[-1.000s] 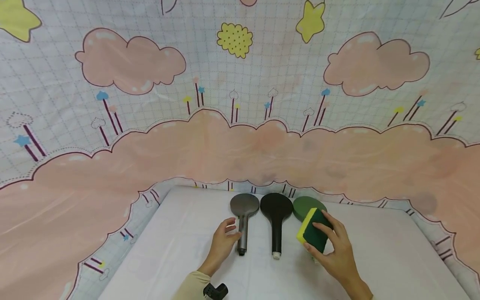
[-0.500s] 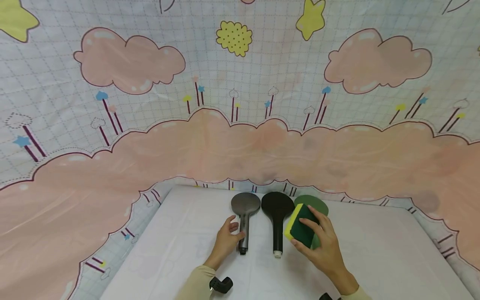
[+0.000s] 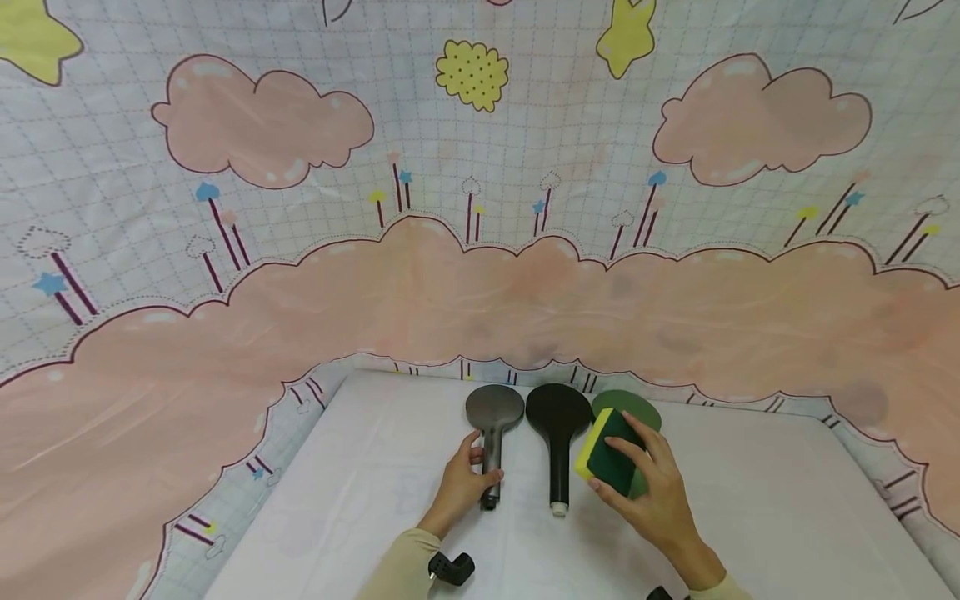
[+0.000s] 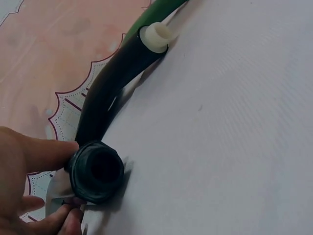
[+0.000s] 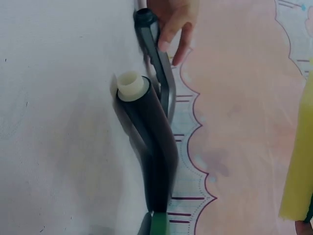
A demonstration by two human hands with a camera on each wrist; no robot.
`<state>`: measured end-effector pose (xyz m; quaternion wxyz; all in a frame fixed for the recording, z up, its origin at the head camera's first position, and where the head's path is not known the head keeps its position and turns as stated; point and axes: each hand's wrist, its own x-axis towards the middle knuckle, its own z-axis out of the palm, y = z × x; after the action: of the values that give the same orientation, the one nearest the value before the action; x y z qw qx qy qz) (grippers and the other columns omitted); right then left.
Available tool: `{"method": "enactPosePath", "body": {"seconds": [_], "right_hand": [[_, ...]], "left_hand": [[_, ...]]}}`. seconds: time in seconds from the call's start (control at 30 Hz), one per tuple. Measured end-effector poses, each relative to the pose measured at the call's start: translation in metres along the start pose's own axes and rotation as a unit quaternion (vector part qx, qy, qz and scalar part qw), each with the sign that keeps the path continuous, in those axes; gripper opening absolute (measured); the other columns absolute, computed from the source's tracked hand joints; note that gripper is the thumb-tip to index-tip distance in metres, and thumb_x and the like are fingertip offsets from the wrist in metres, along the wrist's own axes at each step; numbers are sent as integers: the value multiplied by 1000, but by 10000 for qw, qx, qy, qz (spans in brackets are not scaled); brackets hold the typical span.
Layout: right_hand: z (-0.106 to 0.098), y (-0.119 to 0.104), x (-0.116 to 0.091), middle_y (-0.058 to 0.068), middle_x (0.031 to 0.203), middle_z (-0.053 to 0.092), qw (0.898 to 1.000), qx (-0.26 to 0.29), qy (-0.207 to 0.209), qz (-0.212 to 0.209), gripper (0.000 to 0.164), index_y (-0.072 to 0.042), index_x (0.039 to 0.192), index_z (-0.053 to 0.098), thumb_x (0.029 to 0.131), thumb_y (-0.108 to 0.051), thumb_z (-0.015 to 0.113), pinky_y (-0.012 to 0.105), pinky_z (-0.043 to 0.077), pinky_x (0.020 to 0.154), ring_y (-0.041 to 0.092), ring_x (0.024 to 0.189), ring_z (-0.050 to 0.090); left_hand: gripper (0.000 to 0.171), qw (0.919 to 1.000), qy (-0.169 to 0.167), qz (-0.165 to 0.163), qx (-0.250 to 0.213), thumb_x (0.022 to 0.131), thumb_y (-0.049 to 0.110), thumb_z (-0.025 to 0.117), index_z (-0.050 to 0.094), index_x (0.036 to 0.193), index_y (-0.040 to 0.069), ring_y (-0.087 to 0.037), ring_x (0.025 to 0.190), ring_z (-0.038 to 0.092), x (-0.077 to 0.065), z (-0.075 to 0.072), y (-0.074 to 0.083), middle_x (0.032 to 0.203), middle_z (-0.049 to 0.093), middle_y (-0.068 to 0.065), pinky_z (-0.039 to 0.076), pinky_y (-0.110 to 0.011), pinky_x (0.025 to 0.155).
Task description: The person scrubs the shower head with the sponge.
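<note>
Three shower heads lie side by side on the white table: grey (image 3: 495, 406) on the left, black (image 3: 558, 408) in the middle, green (image 3: 636, 403) on the right. My left hand (image 3: 459, 485) pinches the grey one's handle between thumb and fingers; in the left wrist view its dark threaded end (image 4: 98, 172) points at the camera. My right hand (image 3: 663, 496) holds a yellow and green sponge (image 3: 617, 462) over the green shower head, hiding most of its handle. Only the sponge's yellow side (image 5: 298, 161) shows at the right wrist view's edge.
A white cover lies over the table (image 3: 337, 500). Behind and around it hangs a cloth (image 3: 450, 300) printed with clouds and stars. The black shower head's pale hose end (image 5: 131, 85) points toward the table's near side.
My left hand has moved in from beside the grey handle and now grips it. My right hand has shifted left with the sponge, then slightly back with the view.
</note>
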<state>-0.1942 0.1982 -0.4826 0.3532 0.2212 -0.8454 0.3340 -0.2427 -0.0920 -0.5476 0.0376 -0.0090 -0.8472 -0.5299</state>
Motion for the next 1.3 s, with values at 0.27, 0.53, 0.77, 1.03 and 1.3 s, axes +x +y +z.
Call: {"method": "enactPosePath", "body": {"seconds": [0.27, 0.53, 0.77, 1.03, 1.3], "right_hand": [[-3, -2, -2, 8, 147, 49, 9999, -93, -4, 134, 63, -22, 118, 68, 60, -21, 92, 45, 58, 79, 15, 130, 42], [-5, -1, -3, 7, 147, 49, 9998, -81, 17, 171, 62, -22, 117, 69, 60, -20, 92, 32, 53, 85, 12, 131, 42], [-5, -1, -4, 7, 147, 49, 9998, -48, 2, 203, 62, -23, 118, 68, 60, -19, 92, 27, 52, 87, 11, 130, 42], [-7, -3, -1, 9, 146, 50, 10000, -73, -12, 66, 62, -22, 118, 69, 60, -21, 92, 24, 50, 90, 12, 131, 42], [-13, -6, 8, 13, 148, 47, 9997, 205, -37, -95, 63, -17, 119, 68, 61, -19, 91, 4, 30, 99, 13, 136, 38]], "left_hand": [[76, 9993, 121, -287, -203, 74, 1, 79, 43, 141, -8, -33, 105, 64, 1, -3, 1, 116, 65, -22, 53, -43, 87], [76, 9787, -564, -889, -1760, 79, -6, 70, 33, 145, -13, -39, 125, 51, 3, -8, 4, 139, 47, -32, 48, -44, 100], [72, 9511, -925, -1134, -2721, 83, -11, 63, 28, 146, -11, -33, 119, 61, 2, -10, 3, 144, 44, -34, 52, -30, 86], [75, 9428, -903, -931, -3070, 83, -13, 62, 26, 148, -8, -29, 120, 61, -3, -9, 0, 145, 42, -33, 53, -26, 85], [81, 9467, -760, -559, -3081, 81, -12, 63, 23, 151, -4, -34, 125, 58, -12, -19, 13, 143, 43, -33, 50, -24, 84]]}}
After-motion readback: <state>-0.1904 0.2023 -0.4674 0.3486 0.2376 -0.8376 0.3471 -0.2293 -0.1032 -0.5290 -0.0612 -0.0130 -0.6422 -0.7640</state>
